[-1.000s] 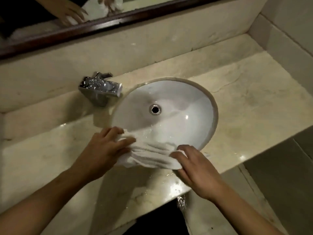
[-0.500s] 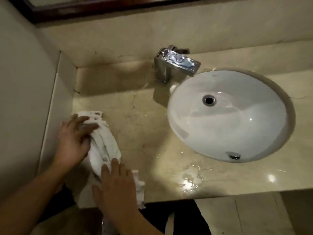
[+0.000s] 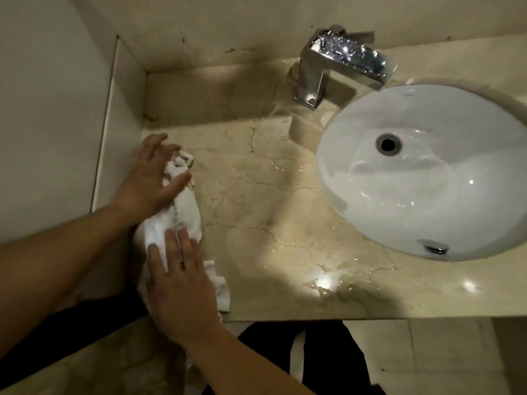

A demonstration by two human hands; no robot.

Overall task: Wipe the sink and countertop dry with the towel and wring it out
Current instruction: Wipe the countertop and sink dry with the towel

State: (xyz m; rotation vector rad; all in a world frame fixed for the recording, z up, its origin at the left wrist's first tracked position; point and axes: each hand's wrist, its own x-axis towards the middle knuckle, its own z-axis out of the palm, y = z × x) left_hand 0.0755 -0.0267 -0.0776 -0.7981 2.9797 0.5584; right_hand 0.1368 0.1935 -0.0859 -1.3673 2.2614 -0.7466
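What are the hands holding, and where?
Nothing gripped: left hand presses the towel at its far end, right hand at its near end, fingers flat.

The sink (image 3: pixel 427 212) runs past the right edge; the right hand (image 3: pixel 182 289) hides part of the towel (image 3: pixel 185 215).

Both hands (image 3: pixel 151 178) (image 3: pixel 182 289) press the towel (image 3: pixel 185 215) flat on the countertop (image 3: pixel 271 212).

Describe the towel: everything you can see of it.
The towel is white, soft-looking cloth, bunched into a long crumpled roll. It lies on the beige stone-look countertop near the left wall, left of the sink, running from the front edge toward the back. The left hand presses on its far end with fingers straight, and the right hand lies flat on its near part. Whether it is wet cannot be told.
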